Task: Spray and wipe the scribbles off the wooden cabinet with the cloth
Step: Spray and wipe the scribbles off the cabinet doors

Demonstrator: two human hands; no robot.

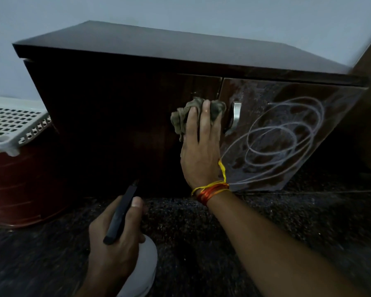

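A dark brown glossy wooden cabinet [120,116] is filling the upper and middle part of the frame, standing on a dark speckled stone floor [201,243] that is running across the bottom. Its flat top is catching pale light, and its two front doors are meeting near the centre. White looping chalk-like scribbles [274,144] are spiralling over the right door, in the right middle of the frame, amid a cloudy wet-looking film. At the left edge, a reddish-brown round plastic tub [24,187] is sitting just beside the cabinet, and a white perforated plastic basket [11,123] is resting on top of it.

The right hand [201,146] is reaching up from the lower right, fingers straight, pressing a crumpled olive-grey cloth [180,118] against the left door close to the seam between the doors. A red and yellow thread band [212,189] is wrapping the wrist. The left hand [116,239], at the lower centre, is curling round a white spray bottle with a black trigger head [120,213], whose nozzle is pointing up towards the cabinet's lower edge. A curved silver metal handle [236,116] is sitting on the right door, just right of the cloth.
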